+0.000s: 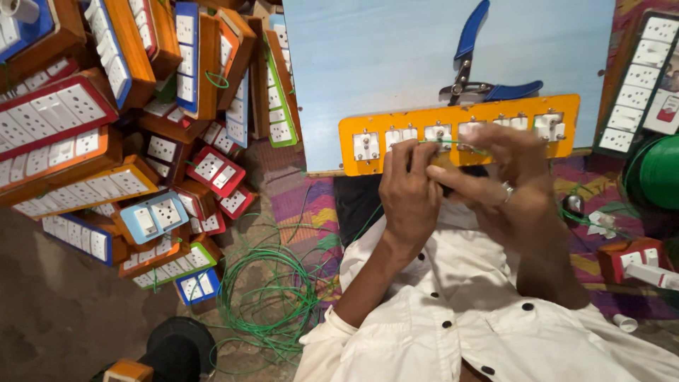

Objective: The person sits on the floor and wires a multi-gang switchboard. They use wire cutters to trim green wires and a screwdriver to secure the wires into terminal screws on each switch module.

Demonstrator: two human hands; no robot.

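Note:
An orange switch panel point(453, 117) lies back side up at the near edge of a light blue board point(382, 56), with several white switch and socket backs set in it. My left hand point(409, 189) rests against its lower edge, fingers curled on a thin green wire point(453, 143). My right hand point(511, 177), blurred and wearing a ring, pinches the same wire over the panel's middle. What sits under my fingers is hidden.
Blue-handled pliers point(475, 64) lie on the board behind the panel. A heap of wooden switch boxes point(127, 127) fills the left. Loose green wire coils point(272, 301) lie on the floor. A green wire spool point(658, 173) and another switch panel point(643, 85) are at right.

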